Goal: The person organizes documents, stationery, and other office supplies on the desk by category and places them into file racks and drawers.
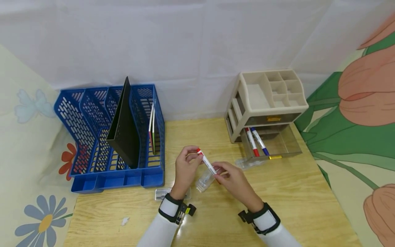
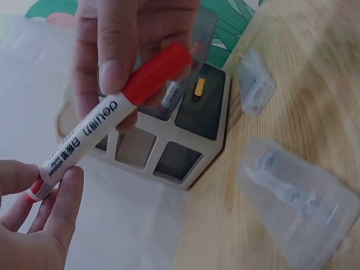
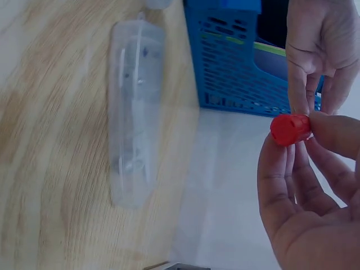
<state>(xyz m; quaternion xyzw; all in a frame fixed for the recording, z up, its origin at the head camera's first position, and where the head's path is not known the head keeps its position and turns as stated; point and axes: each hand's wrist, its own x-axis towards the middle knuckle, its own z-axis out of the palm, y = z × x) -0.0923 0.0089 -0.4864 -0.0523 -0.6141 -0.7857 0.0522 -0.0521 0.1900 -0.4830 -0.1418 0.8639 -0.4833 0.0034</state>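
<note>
A white whiteboard marker (image 1: 208, 165) with red ends is held slantwise above the table between both hands. My left hand (image 1: 184, 173) pinches its far end, where a small red plug shows in the left wrist view. My right hand (image 1: 235, 181) grips the near end by the red cap (image 2: 157, 73); in the right wrist view thumb and finger pinch that cap. Below the marker lies a clear plastic case (image 1: 203, 181). Another clear case (image 1: 161, 194) lies partly hidden under my left wrist. The open drawer (image 1: 290, 147) holds a red marker (image 1: 252, 142) and a blue marker (image 1: 260, 141).
A beige drawer organizer (image 1: 256, 94) stands at the back right. More clear plastic (image 1: 248, 164) lies beside its open drawer. At the left is a blue file rack (image 1: 118, 178) holding a black folder (image 1: 124, 137) and thin booklets (image 1: 152, 128). A white scrap (image 1: 124, 221) lies near the front left.
</note>
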